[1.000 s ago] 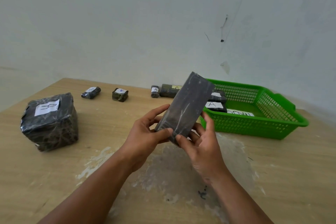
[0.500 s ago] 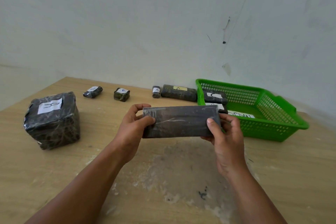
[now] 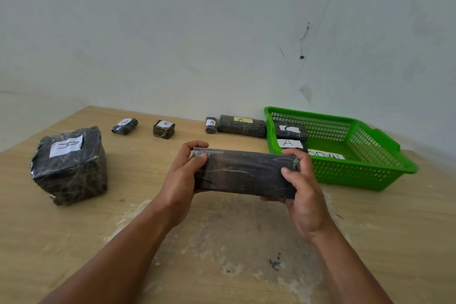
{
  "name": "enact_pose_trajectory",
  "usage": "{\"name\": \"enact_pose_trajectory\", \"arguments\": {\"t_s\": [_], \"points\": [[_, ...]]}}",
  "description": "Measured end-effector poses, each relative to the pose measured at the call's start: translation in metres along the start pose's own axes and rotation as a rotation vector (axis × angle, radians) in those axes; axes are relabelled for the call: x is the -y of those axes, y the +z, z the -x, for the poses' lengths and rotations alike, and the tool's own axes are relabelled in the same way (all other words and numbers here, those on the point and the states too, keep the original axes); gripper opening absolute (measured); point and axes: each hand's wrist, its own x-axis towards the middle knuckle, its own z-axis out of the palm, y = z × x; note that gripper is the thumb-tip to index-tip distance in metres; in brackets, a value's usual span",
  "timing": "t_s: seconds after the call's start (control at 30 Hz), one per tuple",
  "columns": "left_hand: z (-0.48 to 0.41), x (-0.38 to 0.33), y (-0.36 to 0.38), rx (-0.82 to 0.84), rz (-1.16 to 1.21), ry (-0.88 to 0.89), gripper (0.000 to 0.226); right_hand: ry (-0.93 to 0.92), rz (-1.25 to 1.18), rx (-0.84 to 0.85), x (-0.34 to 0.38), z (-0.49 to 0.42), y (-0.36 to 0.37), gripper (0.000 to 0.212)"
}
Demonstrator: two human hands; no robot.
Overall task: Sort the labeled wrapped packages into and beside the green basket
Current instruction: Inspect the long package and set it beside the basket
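A long flat black wrapped package (image 3: 244, 173) is held level above the table, its bare side toward me and no label showing. My left hand (image 3: 183, 175) grips its left end and my right hand (image 3: 299, 185) grips its right end. The green basket (image 3: 370, 173) stands at the right and holds a package marked C (image 3: 291, 130), one marked A (image 3: 288, 143) and a white label (image 3: 325, 155) lying flat. Just left of the basket lie a long package with a yellow A label (image 3: 241, 126) and a small A package (image 3: 211, 125).
A large black cube package (image 3: 70, 165) with a white label sits at the left. Two small labeled packages (image 3: 124, 126) (image 3: 163, 129) lie near the back wall. The wooden table (image 3: 222, 242) has a worn pale patch in front of me.
The package was turned from a steep tilt to level between both hands, then held slightly lower and closer. My hands shifted out to its two ends.
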Motion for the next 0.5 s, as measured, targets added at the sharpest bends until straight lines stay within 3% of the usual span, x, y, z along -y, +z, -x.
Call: {"name": "enact_pose_trajectory", "arguments": {"t_s": [0.17,0.5], "points": [[-0.0006,0.0009,-0.0013,-0.005,-0.003,0.03,0.016,0.009,-0.012,-0.04,0.0002,-0.0001,0.0032,0.018],[-0.0028,0.0045,-0.0029,0.05,-0.007,0.01,0.02,0.023,0.02,-0.1,0.0051,0.0007,0.0056,0.02]]}}
